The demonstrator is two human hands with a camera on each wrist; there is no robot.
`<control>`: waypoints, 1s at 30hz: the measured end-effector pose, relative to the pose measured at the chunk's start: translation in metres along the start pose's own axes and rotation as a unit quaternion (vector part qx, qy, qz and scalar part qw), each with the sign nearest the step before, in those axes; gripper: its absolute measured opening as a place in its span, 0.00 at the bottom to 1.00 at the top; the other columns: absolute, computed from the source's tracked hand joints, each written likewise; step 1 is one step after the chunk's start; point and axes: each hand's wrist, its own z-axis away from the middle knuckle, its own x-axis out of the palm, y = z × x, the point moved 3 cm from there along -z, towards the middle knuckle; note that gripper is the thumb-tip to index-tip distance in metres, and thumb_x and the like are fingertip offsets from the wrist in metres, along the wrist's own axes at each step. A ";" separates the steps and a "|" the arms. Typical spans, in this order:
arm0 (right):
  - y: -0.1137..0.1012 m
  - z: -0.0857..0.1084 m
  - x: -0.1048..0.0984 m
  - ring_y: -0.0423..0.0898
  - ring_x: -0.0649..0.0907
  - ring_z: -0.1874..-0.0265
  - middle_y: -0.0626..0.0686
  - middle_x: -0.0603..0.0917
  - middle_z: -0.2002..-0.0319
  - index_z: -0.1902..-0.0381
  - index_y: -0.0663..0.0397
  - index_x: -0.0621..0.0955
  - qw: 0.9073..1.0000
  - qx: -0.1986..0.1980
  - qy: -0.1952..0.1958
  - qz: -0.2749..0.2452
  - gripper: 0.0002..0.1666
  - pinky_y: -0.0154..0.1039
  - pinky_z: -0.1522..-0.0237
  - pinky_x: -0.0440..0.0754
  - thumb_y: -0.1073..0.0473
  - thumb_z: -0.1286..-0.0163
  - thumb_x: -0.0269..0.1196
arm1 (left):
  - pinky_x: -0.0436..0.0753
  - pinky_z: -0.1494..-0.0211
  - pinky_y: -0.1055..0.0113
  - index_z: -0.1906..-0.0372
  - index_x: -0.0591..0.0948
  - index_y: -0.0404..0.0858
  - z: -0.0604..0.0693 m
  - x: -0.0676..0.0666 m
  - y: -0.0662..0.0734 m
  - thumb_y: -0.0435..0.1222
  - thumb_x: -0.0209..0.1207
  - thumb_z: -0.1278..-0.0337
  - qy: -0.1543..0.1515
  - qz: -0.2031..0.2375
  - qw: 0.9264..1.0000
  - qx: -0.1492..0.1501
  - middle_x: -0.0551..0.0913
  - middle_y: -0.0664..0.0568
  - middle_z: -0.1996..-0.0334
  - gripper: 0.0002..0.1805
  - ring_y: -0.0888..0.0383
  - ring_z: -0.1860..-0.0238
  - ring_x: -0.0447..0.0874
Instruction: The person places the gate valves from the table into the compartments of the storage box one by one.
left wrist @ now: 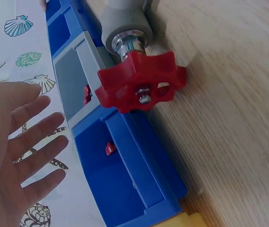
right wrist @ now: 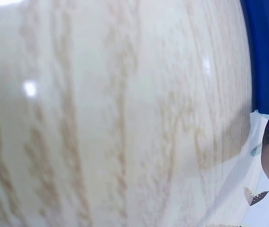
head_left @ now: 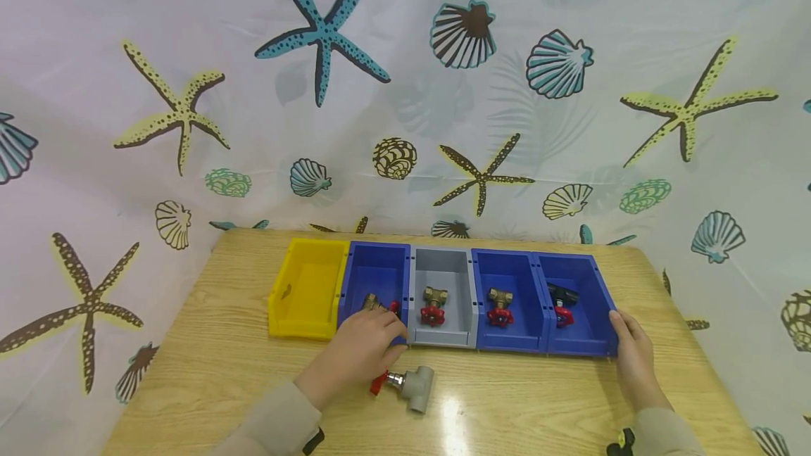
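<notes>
My left hand (head_left: 364, 343) hovers over the front of the second bin from the left, a blue bin (head_left: 379, 257). In the left wrist view its fingers are spread loosely and hold nothing. In that bin lies a brass valve (head_left: 371, 300) with a red handle, partly hidden by the hand. On the table just below the hand lies a grey tee-shaped valve (head_left: 418, 385); its red handwheel (left wrist: 141, 80) is large in the left wrist view. My right hand (head_left: 636, 357) touches the right side of the rightmost blue bin (head_left: 592, 333) with fairly straight fingers.
A yellow bin (head_left: 310, 280) stands at the row's left end. The grey bin (head_left: 441, 262) and the blue bin (head_left: 507, 264) beside it each hold a brass valve with a red handwheel. A dark valve (head_left: 562, 294) lies in the rightmost bin. Patterned cloth (head_left: 405, 104) hangs behind the table.
</notes>
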 end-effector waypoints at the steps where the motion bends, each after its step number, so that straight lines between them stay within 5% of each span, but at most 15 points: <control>1: 0.000 0.000 0.000 0.44 0.58 0.29 0.54 0.57 0.27 0.28 0.49 0.62 1.000 0.000 -0.001 0.001 0.40 0.36 0.27 0.53 0.32 0.27 0.49 | 0.83 0.53 0.60 0.60 0.86 0.45 0.000 0.000 0.002 0.42 0.68 0.41 0.003 0.001 1.000 0.005 0.85 0.56 0.62 0.07 0.57 0.61 0.83; 16: 0.001 0.000 0.001 0.45 0.54 0.26 0.54 0.54 0.25 0.26 0.49 0.59 1.000 0.006 -0.005 -0.003 0.42 0.39 0.26 0.50 0.31 0.27 0.48 | 0.80 0.47 0.62 0.57 0.85 0.49 0.008 0.015 0.023 0.48 0.64 0.38 -0.064 -0.008 0.998 0.001 0.84 0.60 0.58 0.10 0.59 0.56 0.81; 30: 0.001 0.000 0.001 0.45 0.54 0.26 0.52 0.53 0.24 0.24 0.50 0.57 1.000 0.012 -0.010 -0.007 0.44 0.39 0.26 0.51 0.31 0.27 0.47 | 0.79 0.45 0.59 0.53 0.85 0.49 0.016 0.034 0.028 0.54 0.61 0.37 -0.084 -0.028 0.996 0.003 0.84 0.59 0.55 0.16 0.59 0.53 0.81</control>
